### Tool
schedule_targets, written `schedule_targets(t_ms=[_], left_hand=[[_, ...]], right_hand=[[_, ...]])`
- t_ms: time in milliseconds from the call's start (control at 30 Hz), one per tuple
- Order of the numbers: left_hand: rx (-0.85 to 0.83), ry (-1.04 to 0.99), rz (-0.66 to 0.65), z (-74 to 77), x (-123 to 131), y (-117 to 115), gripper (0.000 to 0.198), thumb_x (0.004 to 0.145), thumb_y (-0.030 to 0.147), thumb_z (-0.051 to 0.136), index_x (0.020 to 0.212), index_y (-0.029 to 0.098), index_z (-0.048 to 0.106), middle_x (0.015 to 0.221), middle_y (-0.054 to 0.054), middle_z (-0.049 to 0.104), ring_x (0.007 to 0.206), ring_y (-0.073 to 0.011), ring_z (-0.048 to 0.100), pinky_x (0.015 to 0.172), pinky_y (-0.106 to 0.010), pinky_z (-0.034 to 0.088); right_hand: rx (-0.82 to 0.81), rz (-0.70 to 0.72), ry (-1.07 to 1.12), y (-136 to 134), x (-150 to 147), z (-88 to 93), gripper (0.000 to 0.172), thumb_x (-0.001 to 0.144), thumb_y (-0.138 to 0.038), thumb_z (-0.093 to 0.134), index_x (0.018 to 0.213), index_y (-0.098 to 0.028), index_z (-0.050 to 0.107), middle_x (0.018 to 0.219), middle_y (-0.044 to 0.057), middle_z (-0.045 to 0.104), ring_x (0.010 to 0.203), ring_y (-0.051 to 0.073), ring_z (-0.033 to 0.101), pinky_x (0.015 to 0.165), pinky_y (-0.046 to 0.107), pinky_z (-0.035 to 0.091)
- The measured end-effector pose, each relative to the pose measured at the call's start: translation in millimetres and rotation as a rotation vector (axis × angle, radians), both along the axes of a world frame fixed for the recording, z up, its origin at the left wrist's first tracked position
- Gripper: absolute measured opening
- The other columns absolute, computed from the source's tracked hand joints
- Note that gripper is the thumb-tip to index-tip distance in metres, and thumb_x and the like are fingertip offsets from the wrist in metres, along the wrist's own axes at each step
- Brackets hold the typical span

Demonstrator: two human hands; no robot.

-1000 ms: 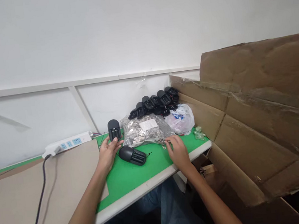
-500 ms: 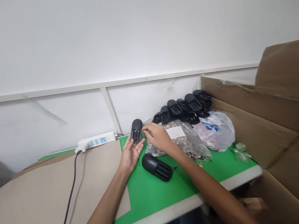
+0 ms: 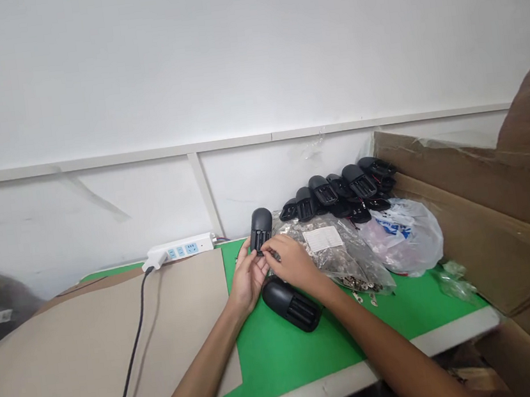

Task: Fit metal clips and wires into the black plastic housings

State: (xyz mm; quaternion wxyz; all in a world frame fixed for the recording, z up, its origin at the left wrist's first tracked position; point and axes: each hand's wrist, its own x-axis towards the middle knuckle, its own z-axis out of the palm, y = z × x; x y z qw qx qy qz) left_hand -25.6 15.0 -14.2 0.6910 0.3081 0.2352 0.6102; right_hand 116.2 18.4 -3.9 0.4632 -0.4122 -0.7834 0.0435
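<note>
My left hand [image 3: 249,282] grips the lower end of a black rounded plastic housing [image 3: 260,220] with battery slots, held upright above the table. At the slots' lower edge, the fingertips of my right hand [image 3: 292,259] are pinched together; whatever is between them is too small to make out. A second black housing [image 3: 292,304] lies slots-up on the green tabletop [image 3: 276,364], just below my hands. Beyond my right hand is a clear plastic bag [image 3: 344,256] of small metal pieces with a white label.
Several similar black housings [image 3: 324,190] are piled against the wall. A white plastic bag [image 3: 402,236] sits before a tall cardboard box [image 3: 482,197] on the right. To the left are a power strip [image 3: 181,248] with a black cable and a cardboard sheet [image 3: 174,325].
My right hand's fingertips have moved from the right side of the held housing to its lower edge. The camera view has turned slightly left, shifting everything rightward.
</note>
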Motion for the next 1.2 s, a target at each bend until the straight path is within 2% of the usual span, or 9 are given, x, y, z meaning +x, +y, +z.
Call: schedule_targets(t_ms=[167,300,533,667,767,900,1100,1200], left_hand=[[-0.015,-0.022,0.017,0.5,-0.7,-0.3,0.051,0.084,0.015,0.072,0.130,0.026,0.053,0.110,-0.007,0.074,0.092,-0.0136,0.075,0.084,-0.023,0.063],[-0.031,-0.020,0.028,3.3,0.1,-1.4,0.052,0.084,0.013,0.070,0.132,0.026,0.053,0.103,-0.006,0.074,0.087,-0.0124,0.074,0.082,-0.022,0.063],[-0.045,0.051,0.089,8.9,2.8,1.0,0.055,0.078,0.009,0.076,0.127,0.026,0.059,0.098,-0.003,0.074,0.079,-0.0114,0.073,0.070,-0.017,0.062],[-0.026,0.092,0.108,13.0,5.8,6.1,0.046,0.077,0.008,0.077,0.118,0.025,0.065,0.097,-0.003,0.074,0.078,-0.0114,0.073,0.068,-0.016,0.064],[-0.013,0.137,0.140,15.8,8.1,8.5,0.040,0.078,0.010,0.077,0.114,0.024,0.067,0.103,-0.004,0.075,0.081,-0.0111,0.074,0.071,-0.016,0.064],[0.013,0.166,0.166,15.2,9.7,8.7,0.045,0.076,0.014,0.083,0.116,0.026,0.067,0.103,-0.002,0.076,0.080,-0.0120,0.074,0.070,-0.016,0.065],[0.041,0.134,0.152,10.7,7.0,8.8,0.054,0.068,0.025,0.095,0.115,0.024,0.069,0.109,-0.004,0.075,0.086,-0.0124,0.075,0.075,-0.016,0.065],[0.038,0.129,0.141,9.7,5.8,9.7,0.050,0.070,0.025,0.093,0.114,0.025,0.068,0.111,-0.004,0.075,0.089,-0.0129,0.075,0.077,-0.018,0.066]], right_hand=[[-0.003,0.004,0.024,-1.1,0.8,-1.1,0.012,0.095,-0.013,0.061,0.098,-0.019,0.070,0.096,0.005,0.070,0.094,0.022,0.064,0.086,0.034,0.050],[0.037,0.034,-0.028,-0.3,0.1,-1.4,0.014,0.095,-0.012,0.059,0.099,-0.019,0.070,0.100,0.006,0.073,0.099,0.022,0.065,0.091,0.035,0.051],[0.110,-0.040,-0.195,-0.3,-0.7,5.3,0.015,0.099,-0.018,0.060,0.103,-0.015,0.074,0.106,0.009,0.071,0.102,0.021,0.063,0.095,0.034,0.051],[0.104,-0.047,-0.229,3.1,2.3,10.6,0.017,0.100,-0.021,0.060,0.107,-0.017,0.075,0.110,0.007,0.071,0.104,0.019,0.063,0.099,0.033,0.051],[0.099,-0.065,-0.259,4.6,4.6,12.9,0.019,0.101,-0.022,0.059,0.111,-0.018,0.075,0.111,0.006,0.073,0.103,0.019,0.064,0.099,0.033,0.051],[0.096,-0.083,-0.312,3.2,5.5,13.0,0.020,0.101,-0.021,0.057,0.114,-0.018,0.072,0.109,0.006,0.074,0.104,0.020,0.065,0.095,0.033,0.052],[0.118,-0.109,-0.248,5.7,2.5,4.9,0.022,0.104,-0.022,0.052,0.112,-0.019,0.073,0.107,0.006,0.075,0.101,0.019,0.067,0.094,0.031,0.052],[0.126,-0.092,-0.235,7.9,1.6,1.8,0.023,0.104,-0.022,0.052,0.112,-0.018,0.073,0.107,0.006,0.076,0.101,0.019,0.068,0.095,0.031,0.052]])
